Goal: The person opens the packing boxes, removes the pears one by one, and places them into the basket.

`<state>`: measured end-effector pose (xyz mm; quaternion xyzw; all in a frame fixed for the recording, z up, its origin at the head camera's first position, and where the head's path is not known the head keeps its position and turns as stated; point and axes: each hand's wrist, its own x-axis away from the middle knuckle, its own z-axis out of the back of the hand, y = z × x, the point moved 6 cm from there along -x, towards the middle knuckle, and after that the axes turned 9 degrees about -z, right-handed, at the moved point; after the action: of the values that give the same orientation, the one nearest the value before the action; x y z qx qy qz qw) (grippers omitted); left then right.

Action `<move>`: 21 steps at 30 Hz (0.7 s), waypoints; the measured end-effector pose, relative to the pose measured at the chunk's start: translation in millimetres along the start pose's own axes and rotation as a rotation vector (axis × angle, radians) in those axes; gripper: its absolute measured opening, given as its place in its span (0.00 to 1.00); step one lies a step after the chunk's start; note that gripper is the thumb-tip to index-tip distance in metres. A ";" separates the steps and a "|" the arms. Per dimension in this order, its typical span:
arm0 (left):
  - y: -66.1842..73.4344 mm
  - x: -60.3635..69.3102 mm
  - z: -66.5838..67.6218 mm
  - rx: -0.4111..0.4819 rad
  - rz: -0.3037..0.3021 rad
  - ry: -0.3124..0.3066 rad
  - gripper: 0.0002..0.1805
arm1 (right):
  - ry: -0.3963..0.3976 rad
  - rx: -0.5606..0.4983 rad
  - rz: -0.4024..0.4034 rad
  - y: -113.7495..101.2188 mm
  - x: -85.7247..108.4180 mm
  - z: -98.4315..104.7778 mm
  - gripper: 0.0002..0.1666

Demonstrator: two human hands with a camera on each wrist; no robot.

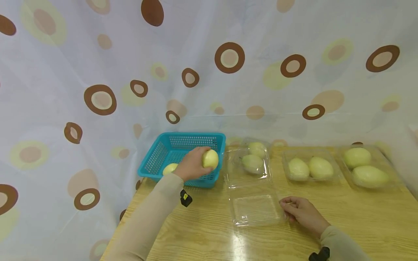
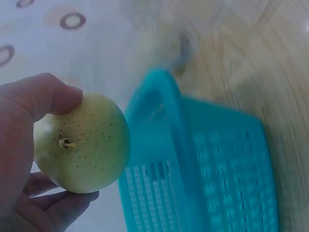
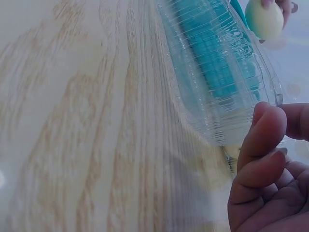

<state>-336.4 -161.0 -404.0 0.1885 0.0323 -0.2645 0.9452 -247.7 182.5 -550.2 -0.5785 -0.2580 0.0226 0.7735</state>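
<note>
In the head view my left hand grips a round yellow-green fruit over the right part of the blue basket. The left wrist view shows thumb and fingers around this fruit, its short stem facing the camera. Another fruit lies in the basket, partly behind my left arm. My right hand pinches the right edge of an open, clear plastic container on the table. Thumb and forefinger of the right hand meet at the clear rim in the right wrist view.
Behind the open container, two fruits show in or through clear plastic. Further right stand two clear containers, one with two fruits side by side, the other with two fruits one behind the other. A patterned sheet hangs behind the wooden table.
</note>
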 end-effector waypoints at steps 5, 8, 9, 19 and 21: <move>-43.2 5.0 16.1 0.004 0.111 0.020 0.39 | 0.003 0.000 -0.005 -1.6 0.6 -1.0 0.33; -69.3 9.3 23.4 0.008 0.174 0.026 0.39 | -0.007 -0.012 -0.006 -2.0 1.1 -1.2 0.33; -77.6 11.0 25.1 0.005 0.203 0.028 0.39 | -0.009 -0.014 -0.008 -2.1 1.7 -1.2 0.33; -134.3 30.4 33.8 0.043 0.454 0.031 0.38 | -0.017 -0.016 0.013 1.2 0.4 0.2 0.32; -143.3 33.0 34.5 0.039 0.495 0.030 0.39 | -0.017 -0.013 0.016 1.9 -0.4 1.2 0.32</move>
<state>-382.8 -303.1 -426.0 0.2127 -0.0058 -0.0226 0.9768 -248.0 184.1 -551.8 -0.5853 -0.2598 0.0321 0.7674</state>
